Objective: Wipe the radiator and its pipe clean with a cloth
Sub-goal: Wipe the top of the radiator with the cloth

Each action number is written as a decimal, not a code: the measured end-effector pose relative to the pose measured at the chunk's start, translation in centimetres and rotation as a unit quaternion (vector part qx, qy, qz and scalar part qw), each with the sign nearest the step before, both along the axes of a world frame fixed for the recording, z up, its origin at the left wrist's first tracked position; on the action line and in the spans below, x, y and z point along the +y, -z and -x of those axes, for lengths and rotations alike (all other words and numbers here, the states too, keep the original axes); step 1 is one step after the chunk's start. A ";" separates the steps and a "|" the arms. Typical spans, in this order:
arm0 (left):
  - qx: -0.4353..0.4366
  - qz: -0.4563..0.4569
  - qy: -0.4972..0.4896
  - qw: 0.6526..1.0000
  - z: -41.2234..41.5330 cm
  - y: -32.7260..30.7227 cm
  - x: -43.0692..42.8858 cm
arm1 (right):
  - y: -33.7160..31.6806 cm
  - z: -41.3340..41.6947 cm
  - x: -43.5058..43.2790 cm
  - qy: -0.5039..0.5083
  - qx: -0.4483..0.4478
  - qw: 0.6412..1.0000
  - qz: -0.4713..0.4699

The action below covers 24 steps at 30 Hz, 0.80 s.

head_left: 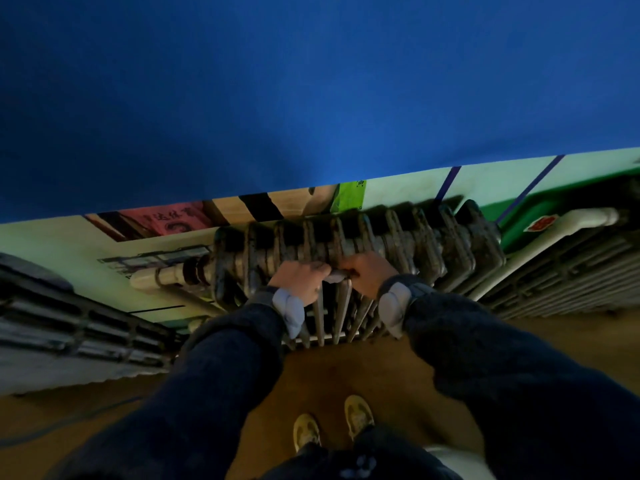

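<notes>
While a person stands over it looking down, a dark, grimy ribbed radiator [360, 237] runs across the middle of the view against a pale green wall [52, 244]. Both hands rest on its near top edge, close together at about the middle of its length. The left hand [299, 282] and the right hand [369, 273] each have their fingers curled down over the ribs. Between them they grip a small pale grey cloth [336, 278], pulled into a short strip that lies on the metal. Only that strip shows; the ends are hidden inside the fists.

A whitish pipe [162, 277] leaves the radiator's left end, well to the left of the left hand and untouched. Another pale pipe [585, 218] runs off to the upper right, well away from the right hand.

Dark sleeves [221, 358] with light grey cuffs reach forward from the bottom of the view. Two yellowish shoes [358, 415] stand on a brown floor [311, 372] below the hands. A deep blue surface [311, 81] fills the whole upper half. A red poster [166, 218] hangs on the wall behind the radiator.
</notes>
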<state>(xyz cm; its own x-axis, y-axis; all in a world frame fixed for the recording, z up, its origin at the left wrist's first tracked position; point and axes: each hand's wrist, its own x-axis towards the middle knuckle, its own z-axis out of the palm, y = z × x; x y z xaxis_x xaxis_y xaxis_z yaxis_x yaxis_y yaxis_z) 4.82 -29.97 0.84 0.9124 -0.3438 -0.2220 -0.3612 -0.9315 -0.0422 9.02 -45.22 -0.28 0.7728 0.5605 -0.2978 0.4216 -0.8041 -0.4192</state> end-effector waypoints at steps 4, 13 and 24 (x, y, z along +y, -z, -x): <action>-0.034 -0.010 -0.003 0.999 -2.3 -1.9 0.7 | -1.6 -2.3 0.5 0.022 -0.013 1.000 -0.004; -0.025 0.000 -0.068 0.997 -7.2 -0.9 1.6 | -1.6 -7.0 2.3 0.004 -0.013 0.996 -0.083; -0.018 0.067 -0.078 0.995 -7.3 1.7 1.8 | -0.1 -7.8 2.5 -0.041 -0.028 0.998 -0.036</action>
